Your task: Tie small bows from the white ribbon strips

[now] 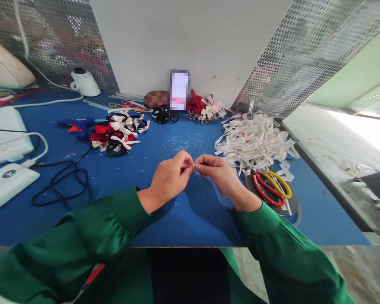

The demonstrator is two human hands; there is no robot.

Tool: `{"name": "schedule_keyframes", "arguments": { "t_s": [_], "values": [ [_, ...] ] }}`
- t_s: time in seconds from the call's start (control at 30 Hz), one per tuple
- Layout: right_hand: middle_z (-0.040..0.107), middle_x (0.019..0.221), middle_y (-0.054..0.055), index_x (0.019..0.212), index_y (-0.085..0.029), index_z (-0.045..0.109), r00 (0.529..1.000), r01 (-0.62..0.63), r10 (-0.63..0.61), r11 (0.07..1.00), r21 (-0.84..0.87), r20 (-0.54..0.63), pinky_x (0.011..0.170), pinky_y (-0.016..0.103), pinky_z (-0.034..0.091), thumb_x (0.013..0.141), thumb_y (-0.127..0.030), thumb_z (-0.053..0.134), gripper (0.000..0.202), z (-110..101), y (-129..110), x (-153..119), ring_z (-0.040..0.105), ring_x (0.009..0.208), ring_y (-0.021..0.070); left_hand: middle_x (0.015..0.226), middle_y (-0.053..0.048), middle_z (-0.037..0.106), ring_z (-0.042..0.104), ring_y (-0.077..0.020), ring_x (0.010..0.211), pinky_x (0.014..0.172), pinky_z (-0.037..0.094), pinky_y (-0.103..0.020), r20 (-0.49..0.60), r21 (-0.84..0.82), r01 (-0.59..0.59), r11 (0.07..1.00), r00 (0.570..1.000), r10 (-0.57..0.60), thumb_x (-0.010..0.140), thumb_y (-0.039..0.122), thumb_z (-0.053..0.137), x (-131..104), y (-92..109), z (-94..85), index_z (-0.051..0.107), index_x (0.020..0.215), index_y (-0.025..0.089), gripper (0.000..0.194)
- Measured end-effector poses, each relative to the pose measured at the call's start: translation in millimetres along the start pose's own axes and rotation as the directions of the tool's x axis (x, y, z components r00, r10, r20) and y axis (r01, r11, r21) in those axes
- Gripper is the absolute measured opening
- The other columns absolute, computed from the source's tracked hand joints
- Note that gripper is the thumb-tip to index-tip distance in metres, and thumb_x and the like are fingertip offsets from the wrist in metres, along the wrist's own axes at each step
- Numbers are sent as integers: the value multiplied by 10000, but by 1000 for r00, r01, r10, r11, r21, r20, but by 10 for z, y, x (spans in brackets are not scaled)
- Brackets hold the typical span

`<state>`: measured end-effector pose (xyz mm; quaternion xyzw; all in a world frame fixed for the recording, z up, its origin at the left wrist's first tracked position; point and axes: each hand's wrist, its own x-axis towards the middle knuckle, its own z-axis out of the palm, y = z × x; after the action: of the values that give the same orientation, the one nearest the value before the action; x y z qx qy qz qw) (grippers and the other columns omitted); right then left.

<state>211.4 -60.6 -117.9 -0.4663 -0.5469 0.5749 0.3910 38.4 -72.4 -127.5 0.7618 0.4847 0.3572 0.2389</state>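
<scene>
My left hand [171, 179] and my right hand [220, 175] meet over the middle of the blue table [190, 215], each pinched closed with thumb and forefinger. Between the fingertips is something small and pale, mostly hidden; I cannot make out what it is. Right of my right hand lies a heap of white printed ribbon pieces [256, 135]. Scissors [270, 185] with one red and one yellow handle rest at the front of that heap, over a dark round piece. To the left sits a pile of red, white and black bow hair ties [117, 133].
A blue glue gun [77, 124] and its black cable [63, 185] lie at the left, near white power banks [12, 181]. Along the back are a phone [180, 89], a checked pouch [156, 99], black hair ties [164, 115], more bows [205, 107] and a white spool [85, 82].
</scene>
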Motion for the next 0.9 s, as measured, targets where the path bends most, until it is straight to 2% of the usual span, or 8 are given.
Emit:
{"name": "schedule_keyframes", "arguments": {
  "t_s": [0.13, 0.3, 0.47, 0.6, 0.73, 0.9],
  "values": [
    [568, 629, -33, 684, -168, 665, 997, -68, 65, 996, 62, 49, 553, 255, 304, 679, -334, 753, 188, -29, 10, 9, 410, 564, 90, 823, 16, 765, 726, -181, 780, 680, 470, -283, 17, 55, -39, 998, 999, 38, 872, 128, 561, -4, -13, -5, 575, 937, 223, 117],
    [571, 596, -24, 708, -154, 694, 996, -79, 84, 976, 203, -15, 534, 259, 286, 676, -378, 788, 245, 37, 38, -4, 424, 538, 81, 811, 22, 772, 737, -165, 773, 699, 497, -260, -44, -82, 10, 997, 999, -14, 874, 186, 628, 9, -36, 1, 608, 915, 228, 62],
    [573, 596, -22, 698, -148, 702, 994, -89, 100, 969, 232, -38, 519, 255, 279, 652, -378, 814, 261, 63, 20, -31, 430, 524, 74, 794, 16, 773, 731, -157, 713, 670, 509, -253, -46, -146, 66, 987, 996, -74, 880, 279, 667, -6, -31, 16, 613, 926, 230, 86],
    [573, 597, -23, 695, -147, 702, 994, -104, 111, 962, 251, -15, 522, 253, 295, 657, -374, 806, 252, 51, 15, -32, 445, 522, 74, 861, -9, 779, 732, -168, 759, 686, 518, -258, -74, -101, 40, 994, 996, -48, 883, 279, 659, -32, -55, 33, 643, 940, 231, 76],
    [600, 618, -16, 700, -149, 704, 996, -70, 80, 963, 261, -26, 539, 248, 329, 663, -361, 802, 236, 53, 35, -22, 469, 537, 77, 768, -3, 749, 688, -150, 641, 626, 504, -254, -77, -73, 68, 995, 994, -74, 886, 277, 638, -28, -91, 45, 667, 899, 225, 61],
    [632, 651, -1, 705, -151, 698, 998, -41, 50, 973, 228, -33, 545, 251, 350, 682, -388, 792, 256, 65, 45, -13, 477, 546, 82, 737, 9, 720, 676, -136, 603, 605, 511, -244, -23, -184, 102, 978, 994, -108, 881, 274, 628, 13, -66, 24, 638, 871, 212, 64]
  ]
}}
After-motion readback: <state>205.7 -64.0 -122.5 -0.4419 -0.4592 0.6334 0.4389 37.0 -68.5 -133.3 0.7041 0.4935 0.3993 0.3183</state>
